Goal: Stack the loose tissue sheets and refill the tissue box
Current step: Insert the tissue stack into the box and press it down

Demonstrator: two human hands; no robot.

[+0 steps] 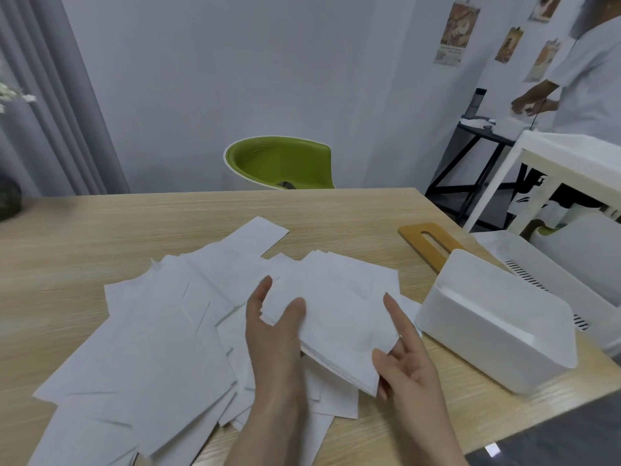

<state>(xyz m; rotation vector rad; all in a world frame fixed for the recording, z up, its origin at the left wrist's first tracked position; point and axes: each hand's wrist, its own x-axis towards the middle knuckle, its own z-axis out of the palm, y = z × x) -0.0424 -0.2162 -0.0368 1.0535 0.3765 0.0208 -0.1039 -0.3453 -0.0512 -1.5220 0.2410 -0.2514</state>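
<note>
Wood table [100, 237] carries everything. Loose tissue sheets [151, 348] are spread flat and overlapping, left of and under the held stack, some running toward the far edge.

White tissue box [497, 327] sits just right of the grip, turned open side down with its solid base showing. Its wooden lid [428, 245], with a slot in it, lies flat beyond the box, up and right of the grip, one end behind the box. A white slotted bin [571, 280] stands right of the box, off the table edge.

Tissue stack [336, 311] is held between both hands, slightly above the loose sheets, tilted with its near corner lowest.

Left hand [272, 334] grips the stack's left edge: thumb on top, fingers behind and under. Right hand [406, 358] holds the near right corner, thumb and lower fingers pinching the edge, index finger straight along the right side.

Beyond the grip: green chair [279, 163] behind the table. Far right, another person [591, 79] stands at a dark side table [484, 132].
</note>
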